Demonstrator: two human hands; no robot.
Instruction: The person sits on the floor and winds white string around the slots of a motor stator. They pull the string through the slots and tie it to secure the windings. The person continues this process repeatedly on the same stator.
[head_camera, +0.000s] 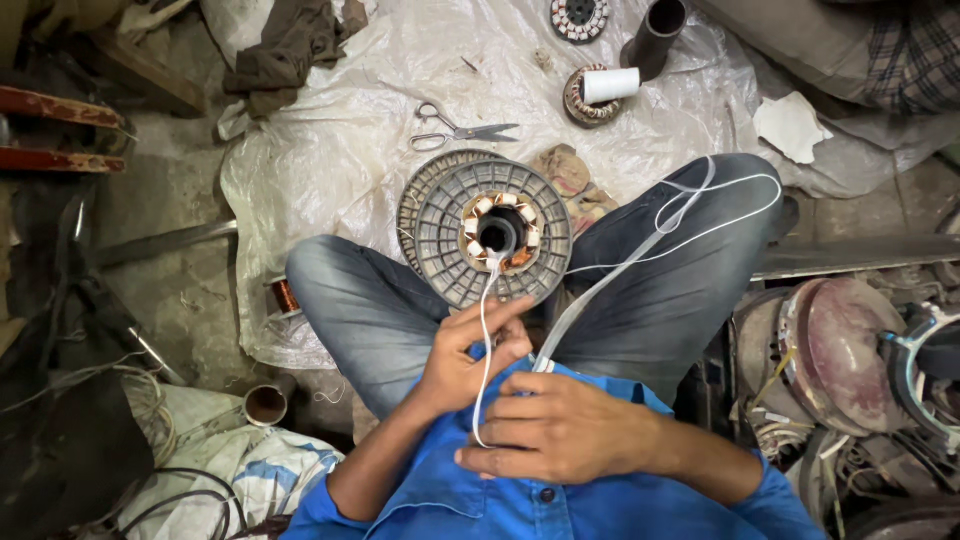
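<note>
A round grey ribbed spool (492, 232) stands between my crossed knees, with a copper-wound stator (500, 230) set in its hub. A white cord (486, 330) runs down from the stator into my hands. My left hand (468, 352) pinches this cord just below the spool. My right hand (560, 428) rests against my blue shirt, fingers curled over the cord's lower loop and a flat white tape (640, 250) that trails up over my right knee.
Scissors (452, 132) lie on the crumpled plastic sheet (340, 150) beyond the spool. Further back are a second stator with a white roll (598, 92), a dark tube (658, 32) and another stator (578, 18). Fan motor housings (840, 350) crowd the right; wires and cloth lie left.
</note>
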